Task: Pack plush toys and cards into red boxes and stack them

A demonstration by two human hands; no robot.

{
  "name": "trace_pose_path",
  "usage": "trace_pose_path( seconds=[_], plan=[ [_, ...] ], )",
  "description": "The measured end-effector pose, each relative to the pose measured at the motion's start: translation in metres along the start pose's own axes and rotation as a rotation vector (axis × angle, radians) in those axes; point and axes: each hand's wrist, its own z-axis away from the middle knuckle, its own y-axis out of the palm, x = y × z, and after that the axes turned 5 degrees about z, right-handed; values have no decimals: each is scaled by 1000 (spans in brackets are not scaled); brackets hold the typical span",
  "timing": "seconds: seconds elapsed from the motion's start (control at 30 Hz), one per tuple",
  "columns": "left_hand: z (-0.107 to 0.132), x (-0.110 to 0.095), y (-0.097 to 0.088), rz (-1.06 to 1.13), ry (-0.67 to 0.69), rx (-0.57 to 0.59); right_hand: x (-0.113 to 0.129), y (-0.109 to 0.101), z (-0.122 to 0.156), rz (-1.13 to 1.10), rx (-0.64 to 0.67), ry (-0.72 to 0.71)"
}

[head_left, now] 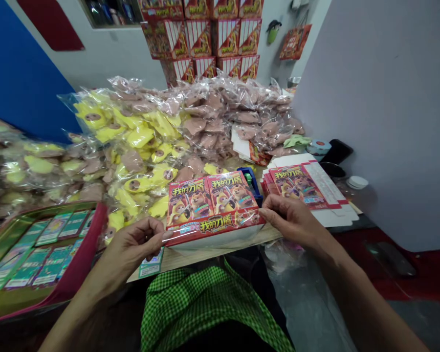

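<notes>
A red printed carton with cartoon animals and yellow lettering lies at the near table edge. A strip of clear tape runs along its front edge. My left hand pinches the strip's left end with closed fingers. My right hand pinches the right end at the carton's front right corner. A blue tape dispenser sits just behind the carton.
Heaps of bagged yellow plush toys and pink plush toys cover the table behind. Flat red cartons lie at the right. A tray of green cards stands at the left. Stacked red boxes line the back wall.
</notes>
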Motion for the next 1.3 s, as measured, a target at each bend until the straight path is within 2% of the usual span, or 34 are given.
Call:
trace_pose_path(
  seconds=[0.2,0.5,0.87,1.1,1.17,1.2,1.3],
  plan=[
    [-1,-1,0,-4,-6,20,15,-9,2,40,-39,-14],
    [-3,2,-1,18,-17,29,-6,2,-2,67,-3,17],
    [-1,-1,0,41,-11,21,-4,4,1,146,-17,-11],
    [-1,-1,2,11,-2,25,-6,8,2,204,-34,18],
    [2,5,2,-43,101,-20,-8,6,1,141,-45,46],
    [4,10,2,-93,207,-74,-9,4,1,66,-47,71],
    [10,28,4,-419,706,-238,-12,-4,4,-231,-53,203]
  ],
)
